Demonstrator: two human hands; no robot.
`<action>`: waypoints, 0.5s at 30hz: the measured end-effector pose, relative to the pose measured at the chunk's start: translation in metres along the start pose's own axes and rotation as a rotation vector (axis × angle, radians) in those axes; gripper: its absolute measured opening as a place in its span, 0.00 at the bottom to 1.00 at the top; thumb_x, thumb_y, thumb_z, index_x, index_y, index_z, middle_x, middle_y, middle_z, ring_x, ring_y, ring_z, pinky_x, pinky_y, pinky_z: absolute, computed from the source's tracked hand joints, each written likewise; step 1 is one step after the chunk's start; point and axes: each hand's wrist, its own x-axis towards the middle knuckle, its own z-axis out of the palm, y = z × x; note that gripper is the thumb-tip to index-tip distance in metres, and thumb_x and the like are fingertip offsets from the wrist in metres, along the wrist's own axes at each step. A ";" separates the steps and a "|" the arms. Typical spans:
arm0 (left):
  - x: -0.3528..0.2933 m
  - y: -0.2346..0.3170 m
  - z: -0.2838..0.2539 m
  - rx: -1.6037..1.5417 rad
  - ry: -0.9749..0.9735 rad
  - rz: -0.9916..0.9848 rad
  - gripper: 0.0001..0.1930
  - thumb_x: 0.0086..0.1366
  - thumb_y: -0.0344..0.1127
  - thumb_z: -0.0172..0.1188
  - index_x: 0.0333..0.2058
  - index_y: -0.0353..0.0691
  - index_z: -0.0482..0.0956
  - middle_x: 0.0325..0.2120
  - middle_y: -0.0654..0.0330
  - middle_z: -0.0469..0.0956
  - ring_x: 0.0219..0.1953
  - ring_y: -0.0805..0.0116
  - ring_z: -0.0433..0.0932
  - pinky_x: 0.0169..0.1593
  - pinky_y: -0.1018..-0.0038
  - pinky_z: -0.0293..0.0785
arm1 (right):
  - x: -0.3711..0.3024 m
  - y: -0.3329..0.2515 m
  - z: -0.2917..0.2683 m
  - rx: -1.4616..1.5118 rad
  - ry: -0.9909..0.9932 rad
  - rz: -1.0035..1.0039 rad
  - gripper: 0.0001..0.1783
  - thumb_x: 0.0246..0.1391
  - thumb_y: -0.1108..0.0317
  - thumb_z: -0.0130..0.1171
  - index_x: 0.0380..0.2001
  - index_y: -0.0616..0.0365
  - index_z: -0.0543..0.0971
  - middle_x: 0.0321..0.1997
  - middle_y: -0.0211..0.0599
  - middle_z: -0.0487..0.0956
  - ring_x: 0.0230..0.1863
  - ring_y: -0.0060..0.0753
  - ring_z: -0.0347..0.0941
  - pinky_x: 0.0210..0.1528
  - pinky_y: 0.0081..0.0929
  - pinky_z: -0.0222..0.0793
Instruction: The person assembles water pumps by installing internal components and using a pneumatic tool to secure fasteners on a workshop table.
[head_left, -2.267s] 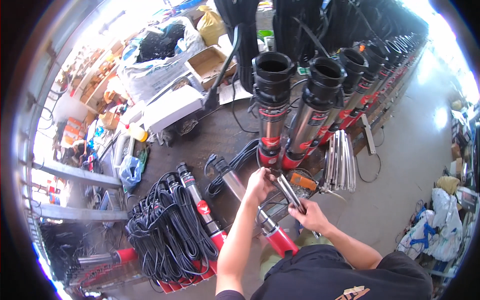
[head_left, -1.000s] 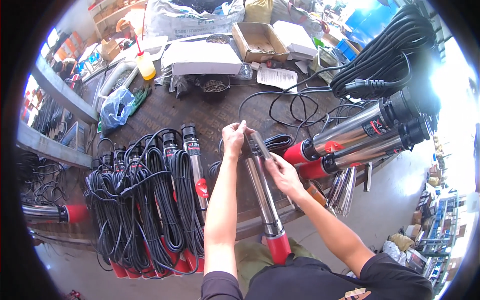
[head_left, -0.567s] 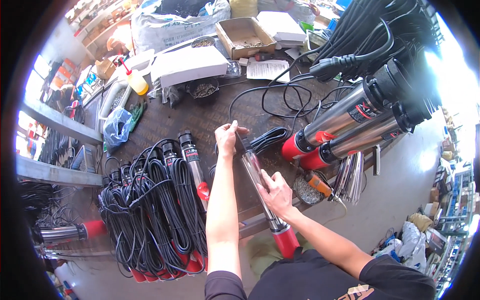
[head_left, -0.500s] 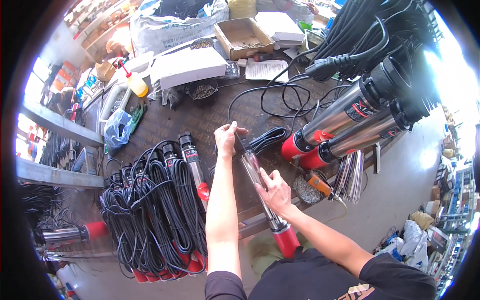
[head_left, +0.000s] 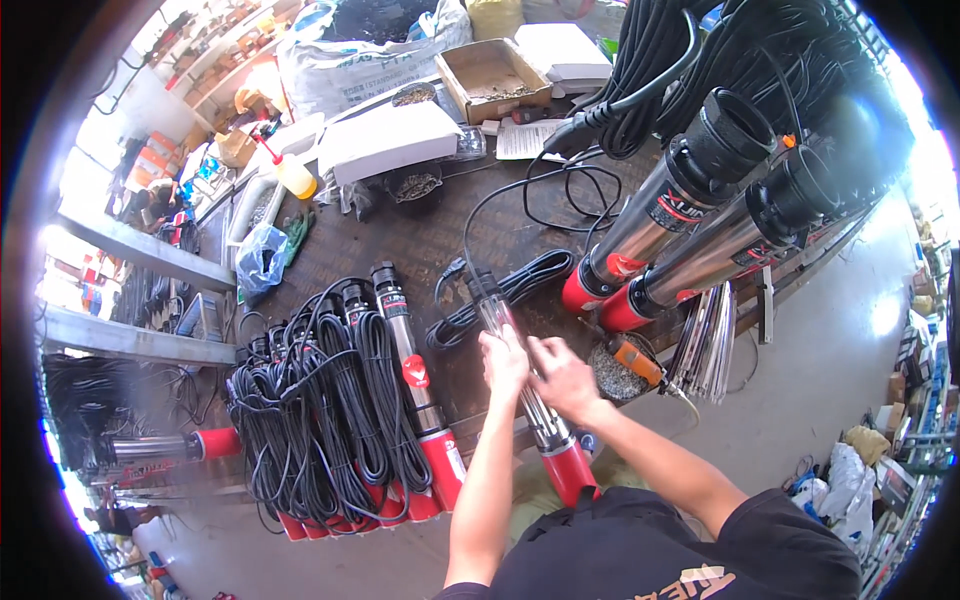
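A slim steel submersible pump (head_left: 546, 426) with a red end leans from the bench toward my body, its black top pointing away. My left hand (head_left: 505, 362) is closed around the upper part of its tube. Against the tube's right side, my right hand (head_left: 564, 380) has its fingers bent and pressed to the metal. A black cable (head_left: 467, 235) rises from the pump's top and loops to the right. Beside that top lies a bundled black cord (head_left: 535, 280) with a plug. My palms hide the middle of the tube.
Left stands a row of similar pumps (head_left: 405, 345) draped with coiled black cables (head_left: 330, 420). Two thicker pumps (head_left: 650, 235) lean on the right. An orange-handled tool (head_left: 637, 362) rests by a bowl of metal bits, near thin metal strips (head_left: 707, 345). Behind are a white box (head_left: 390, 140) and an open carton (head_left: 490, 78).
My left hand has come down from the cable at the pump's top to its tube, next to my right hand. The view has shifted slightly.
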 end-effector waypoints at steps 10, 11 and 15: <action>-0.015 0.008 0.017 0.038 0.294 0.138 0.25 0.75 0.52 0.43 0.53 0.33 0.63 0.39 0.37 0.80 0.40 0.35 0.81 0.45 0.47 0.77 | -0.064 0.129 -0.055 -0.445 -0.255 -0.206 0.05 0.46 0.70 0.61 0.29 0.56 0.78 0.31 0.44 0.79 0.34 0.51 0.80 0.34 0.46 0.77; -0.015 0.010 0.016 0.059 0.296 0.135 0.24 0.75 0.52 0.43 0.52 0.33 0.63 0.39 0.37 0.80 0.39 0.35 0.81 0.45 0.47 0.77 | -0.063 0.133 -0.055 -0.438 -0.263 -0.220 0.04 0.46 0.70 0.60 0.28 0.56 0.78 0.31 0.43 0.79 0.34 0.51 0.80 0.34 0.46 0.77; -0.017 0.013 0.016 0.069 0.304 0.128 0.24 0.75 0.53 0.42 0.51 0.35 0.63 0.38 0.37 0.81 0.39 0.36 0.82 0.44 0.47 0.77 | -0.056 0.149 -0.054 -0.452 -0.311 -0.332 0.03 0.47 0.70 0.57 0.26 0.54 0.78 0.28 0.41 0.79 0.32 0.49 0.81 0.34 0.45 0.78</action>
